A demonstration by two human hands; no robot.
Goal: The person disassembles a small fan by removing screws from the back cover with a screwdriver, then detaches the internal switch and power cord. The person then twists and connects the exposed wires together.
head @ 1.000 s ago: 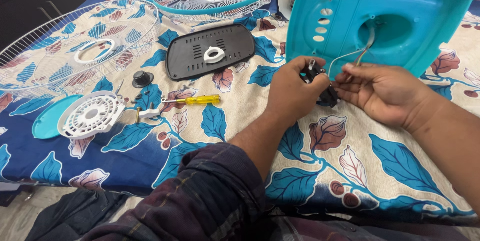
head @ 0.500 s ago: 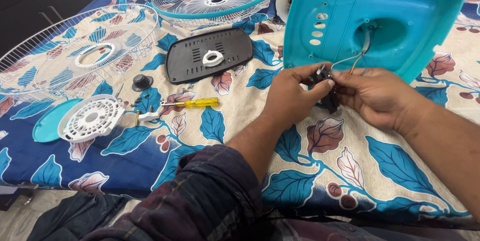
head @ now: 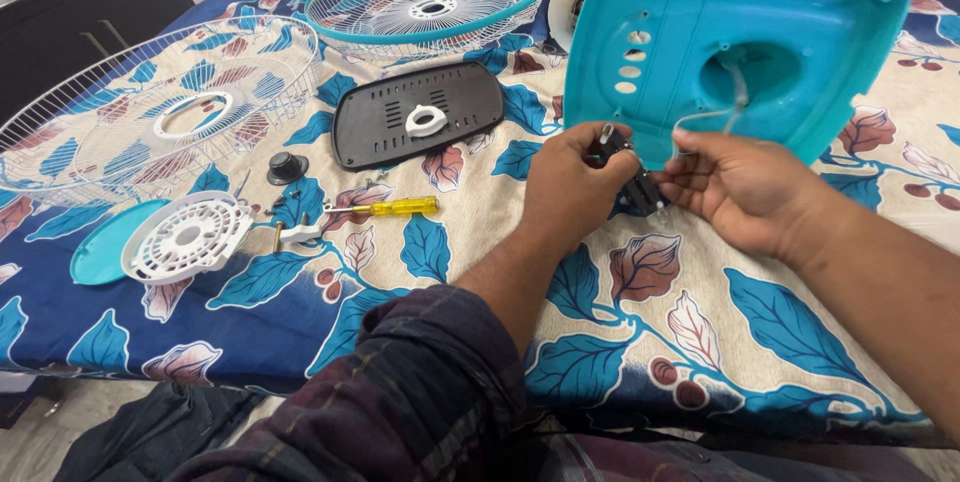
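A bench [head: 700, 362] draped in a blue leaf-print cloth carried everything. Beyond the hands stood a tilted teal fan base [head: 800, 32]; left of them lay wire grilles [head: 150, 112], a black plate [head: 415, 117] and a yellow screwdriver [head: 385, 207]. Left hand [head: 570, 182] and right hand [head: 740, 187] pinched a small black part [head: 640, 192] between them.

Looks like a home room: a floral bedsheet [head: 400, 242] covers the surface, dark cabinet [head: 90, 12] alongside, clothes heaped on the floor [head: 150, 432].
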